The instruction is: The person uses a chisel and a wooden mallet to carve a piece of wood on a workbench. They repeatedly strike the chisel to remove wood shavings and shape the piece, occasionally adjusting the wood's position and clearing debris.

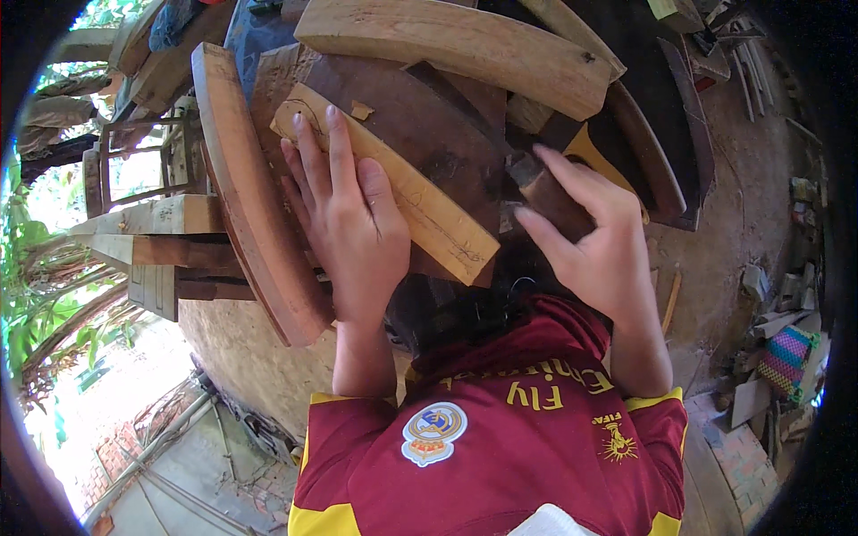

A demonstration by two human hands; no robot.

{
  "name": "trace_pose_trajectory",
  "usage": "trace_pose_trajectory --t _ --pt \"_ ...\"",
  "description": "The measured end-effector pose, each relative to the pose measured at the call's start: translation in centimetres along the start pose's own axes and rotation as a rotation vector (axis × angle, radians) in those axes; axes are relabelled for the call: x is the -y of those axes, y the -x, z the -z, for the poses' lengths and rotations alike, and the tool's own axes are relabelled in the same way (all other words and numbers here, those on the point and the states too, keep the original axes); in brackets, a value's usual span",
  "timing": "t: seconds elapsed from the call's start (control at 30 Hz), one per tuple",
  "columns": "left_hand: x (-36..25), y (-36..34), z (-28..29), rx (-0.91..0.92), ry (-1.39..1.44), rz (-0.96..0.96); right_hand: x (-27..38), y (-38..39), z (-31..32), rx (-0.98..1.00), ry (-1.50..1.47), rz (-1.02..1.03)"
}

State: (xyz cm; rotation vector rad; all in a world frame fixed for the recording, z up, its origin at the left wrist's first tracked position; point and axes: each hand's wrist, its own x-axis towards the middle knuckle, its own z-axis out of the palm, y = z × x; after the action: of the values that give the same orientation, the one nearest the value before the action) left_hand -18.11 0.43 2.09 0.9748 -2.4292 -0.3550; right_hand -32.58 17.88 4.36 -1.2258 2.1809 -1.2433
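My left hand (pixel 347 214) lies flat, fingers spread, on a curved pale wooden piece (pixel 420 201) with a pencilled outline, pressing it onto a dark wooden slab (pixel 429 134). My right hand (pixel 597 234) wraps around a brown wooden tool handle (pixel 547 192) at the right end of that piece; the tool's working end is hidden behind the fingers and the wood. A reddish curved plank (pixel 250 188) stands on edge just left of my left hand.
More curved planks (pixel 465 40) are stacked at the top. A wooden frame and beams (pixel 152 223) sit at the left. Dirt ground (pixel 742 205) with wood scraps and a woven colourful bag (pixel 786 357) lies to the right. Brick paving (pixel 134 447) shows lower left.
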Motion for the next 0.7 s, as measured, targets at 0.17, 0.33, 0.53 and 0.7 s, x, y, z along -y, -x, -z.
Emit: trace_pose_trajectory --t 0.17,0.33,0.53,0.7 --pt "0.0 0.0 1.1 -0.018 0.164 0.049 -0.1 2.9 2.0 0.154 -0.177 -0.012" --pt "-0.2 -0.6 1.6 -0.073 0.195 0.089 1.2 6.9 5.1 0.137 -0.316 -0.162" --pt "0.2 -1.5 1.3 -0.086 0.18 0.237 2.0 10.5 5.5 0.225 -0.234 -0.148" --pt "0.5 -1.5 1.2 -0.067 0.102 0.225 2.1 10.6 5.0 0.258 -0.171 -0.095"
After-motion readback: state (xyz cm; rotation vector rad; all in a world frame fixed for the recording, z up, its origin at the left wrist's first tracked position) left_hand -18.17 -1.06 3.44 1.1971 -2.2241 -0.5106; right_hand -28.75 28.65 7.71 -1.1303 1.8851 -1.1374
